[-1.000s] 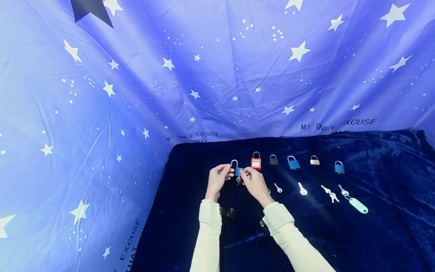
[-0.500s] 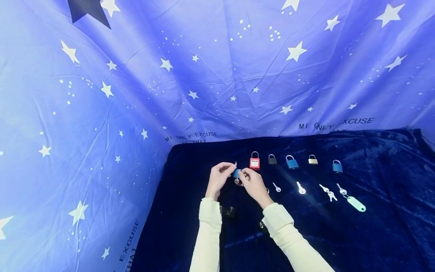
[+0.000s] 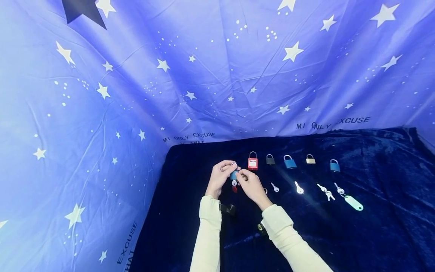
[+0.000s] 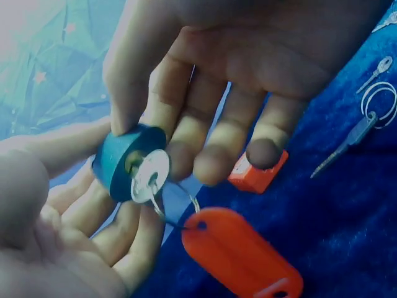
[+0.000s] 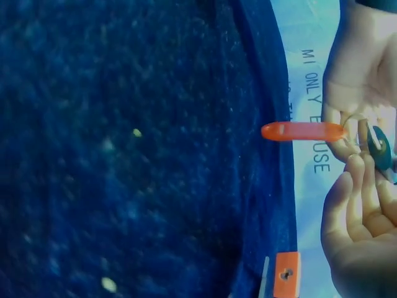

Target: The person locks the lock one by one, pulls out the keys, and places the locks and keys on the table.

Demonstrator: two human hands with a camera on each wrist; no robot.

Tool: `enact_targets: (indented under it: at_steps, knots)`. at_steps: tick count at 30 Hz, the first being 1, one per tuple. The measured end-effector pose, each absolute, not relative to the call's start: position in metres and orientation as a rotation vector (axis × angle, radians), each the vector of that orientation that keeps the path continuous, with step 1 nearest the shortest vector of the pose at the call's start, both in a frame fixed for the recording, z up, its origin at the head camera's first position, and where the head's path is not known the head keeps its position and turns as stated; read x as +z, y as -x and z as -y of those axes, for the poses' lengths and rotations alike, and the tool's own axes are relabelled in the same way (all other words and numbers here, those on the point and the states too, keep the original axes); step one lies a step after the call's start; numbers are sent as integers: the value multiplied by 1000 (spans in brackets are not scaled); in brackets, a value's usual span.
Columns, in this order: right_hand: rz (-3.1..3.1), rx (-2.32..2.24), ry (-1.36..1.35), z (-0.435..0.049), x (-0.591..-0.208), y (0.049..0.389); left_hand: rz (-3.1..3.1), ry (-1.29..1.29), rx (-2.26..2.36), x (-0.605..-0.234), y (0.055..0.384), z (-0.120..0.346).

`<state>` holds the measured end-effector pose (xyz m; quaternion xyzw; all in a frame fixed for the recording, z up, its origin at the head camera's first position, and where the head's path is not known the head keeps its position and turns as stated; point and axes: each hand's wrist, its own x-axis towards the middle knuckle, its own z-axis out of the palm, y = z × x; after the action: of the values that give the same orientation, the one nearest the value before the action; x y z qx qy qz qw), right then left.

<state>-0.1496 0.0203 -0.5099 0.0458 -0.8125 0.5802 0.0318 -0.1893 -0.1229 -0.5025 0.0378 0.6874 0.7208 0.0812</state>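
Note:
Both hands hold a small blue padlock [image 3: 233, 176] above the dark cloth. My left hand [image 3: 220, 175] pinches it at the shackle, which shows at the fingertips. From the other side my right hand [image 3: 252, 186] pinches the body; in the left wrist view its thumb presses the body while its other fingers spread beyond. A silver key [image 4: 151, 177] sits in the keyhole at the lock's underside. From the key's ring hangs a red plastic tag [image 4: 242, 251]. In the right wrist view that tag is edge-on, and the padlock [image 5: 379, 148] is partly cut off.
Behind the right hand stand a red padlock [image 3: 252, 163], a black padlock [image 3: 270, 159], blue padlocks [image 3: 290, 162] and a brass padlock [image 3: 310, 159] in a row. Loose keys [image 3: 299, 187] lie nearer, one with a pale green tag [image 3: 354, 203]. A starry curtain [image 3: 190, 95] borders the cloth.
The shackle stood to the left of the lock's body a second ago; it has turned, and now rises above it. The right hand has shifted slightly left, and the red tag hangs in plain sight.

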Motion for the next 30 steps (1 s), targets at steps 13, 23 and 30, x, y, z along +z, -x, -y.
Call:
enact_targets:
  at_steps: [13, 23, 30]
  knots:
    - [2470, 2151, -51, -15, -523, 145, -2050, 5, 2342, -500, 190, 119]
    - [2326, 2280, -86, -14, -519, 144, -2086, -38, 2317, -494, 191, 118]
    - [2257, 2344, -61, -11, -518, 142, -2177, -60, 2277, -493, 191, 117]
